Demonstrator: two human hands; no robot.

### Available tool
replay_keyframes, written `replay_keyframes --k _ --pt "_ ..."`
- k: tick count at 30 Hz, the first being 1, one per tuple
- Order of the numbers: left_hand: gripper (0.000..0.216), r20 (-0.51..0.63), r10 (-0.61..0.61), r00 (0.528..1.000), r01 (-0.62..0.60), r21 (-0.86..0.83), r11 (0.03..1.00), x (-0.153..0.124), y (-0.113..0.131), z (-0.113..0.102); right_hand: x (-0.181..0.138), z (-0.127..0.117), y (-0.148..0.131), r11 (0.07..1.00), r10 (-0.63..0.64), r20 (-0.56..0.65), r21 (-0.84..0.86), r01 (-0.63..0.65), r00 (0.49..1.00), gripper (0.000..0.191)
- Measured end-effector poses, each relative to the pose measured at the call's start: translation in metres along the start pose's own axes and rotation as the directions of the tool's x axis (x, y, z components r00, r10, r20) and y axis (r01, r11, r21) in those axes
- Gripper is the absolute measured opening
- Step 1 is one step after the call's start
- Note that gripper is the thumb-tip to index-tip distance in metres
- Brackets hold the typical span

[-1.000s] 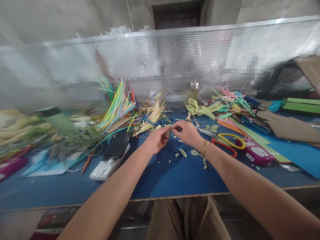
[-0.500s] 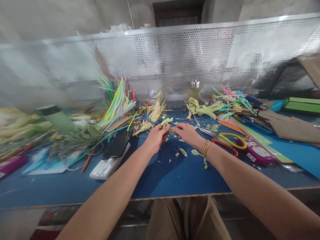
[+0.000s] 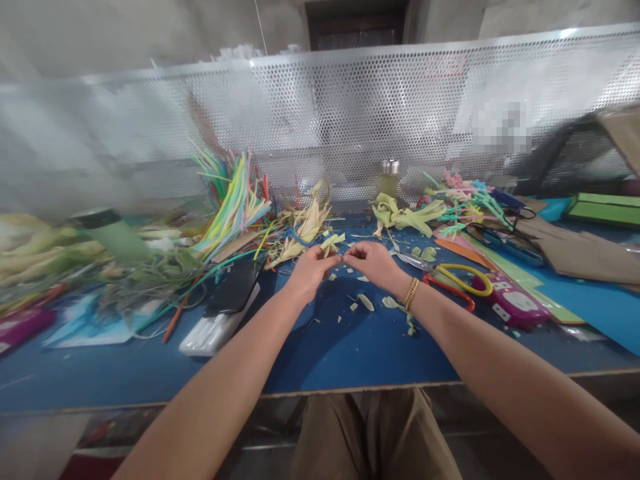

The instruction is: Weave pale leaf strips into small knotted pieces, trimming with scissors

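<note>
My left hand [image 3: 311, 268] is closed in a pinch on a small bundle of pale green corn husk [image 3: 333, 243], whose ends stick out above the fingers. Close to its right, my right hand [image 3: 374, 264] is also pinched, its fingertips almost meeting the left ones. Whatever lies between those right fingertips is too small to make out. Cut husk scraps [image 3: 366, 303] are scattered on the blue tabletop [image 3: 350, 360] below the hands. Scissors [image 3: 463, 279] with yellow and red handles lie beside my right wrist, blades pointing toward the husks.
Dry husks [image 3: 303, 230] and green husks [image 3: 410, 217] lie behind the hands. Colourful pipe cleaners [image 3: 233, 207] stand at the back left, near a black phone [image 3: 234, 287]. At right are a purple device [image 3: 517, 303] and cardboard [image 3: 590, 257]. A perforated metal panel [image 3: 350, 120] bounds the back.
The right fingers have curled a little more and shifted slightly. A bit of husk seen between the fingertips before no longer shows there. The left hand keeps its hold.
</note>
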State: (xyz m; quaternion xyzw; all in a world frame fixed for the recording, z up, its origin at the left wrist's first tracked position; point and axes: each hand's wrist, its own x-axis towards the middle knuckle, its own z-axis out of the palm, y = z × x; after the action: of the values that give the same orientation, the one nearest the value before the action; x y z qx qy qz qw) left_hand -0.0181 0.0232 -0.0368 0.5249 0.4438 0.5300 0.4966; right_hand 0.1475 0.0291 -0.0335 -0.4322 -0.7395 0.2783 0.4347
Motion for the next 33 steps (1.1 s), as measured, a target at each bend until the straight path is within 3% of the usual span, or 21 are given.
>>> replay_keyframes --k 10,14,17,22,27,31,33 --pt "0.038 -0.004 0.014 1.000 -0.014 0.063 0.998 -0.004 0.008 0.000 0.002 0.000 0.004 0.997 -0.054 0.007 -0.058 0.055 0.998 0.009" --pt "0.034 0.006 0.016 1.000 -0.017 0.070 0.997 -0.002 0.006 -0.002 0.001 0.002 0.002 1.000 0.014 0.017 -0.011 -0.014 1.000 0.006" --pt "0.028 0.043 -0.044 0.998 0.042 0.047 0.998 0.000 0.005 -0.005 -0.001 0.003 -0.002 0.979 0.133 0.049 0.149 -0.139 0.990 0.005" --pt "0.026 0.140 -0.238 0.961 0.260 -0.171 0.950 0.000 0.009 -0.008 -0.001 0.004 -0.006 0.777 0.280 0.259 0.505 -0.376 0.924 0.007" --pt "0.026 0.246 -0.315 0.916 0.378 -0.278 0.883 -0.004 0.016 -0.011 -0.001 0.003 -0.006 0.591 0.289 0.388 0.647 -0.482 0.875 0.012" --pt "0.024 0.353 -0.344 0.870 0.449 -0.278 0.849 -0.006 0.021 -0.012 -0.001 -0.002 -0.006 0.531 0.283 0.436 0.671 -0.518 0.854 0.010" --pt "0.024 0.358 -0.333 0.873 0.444 -0.295 0.846 -0.007 0.021 -0.012 -0.001 -0.003 -0.007 0.536 0.271 0.431 0.675 -0.507 0.861 0.011"
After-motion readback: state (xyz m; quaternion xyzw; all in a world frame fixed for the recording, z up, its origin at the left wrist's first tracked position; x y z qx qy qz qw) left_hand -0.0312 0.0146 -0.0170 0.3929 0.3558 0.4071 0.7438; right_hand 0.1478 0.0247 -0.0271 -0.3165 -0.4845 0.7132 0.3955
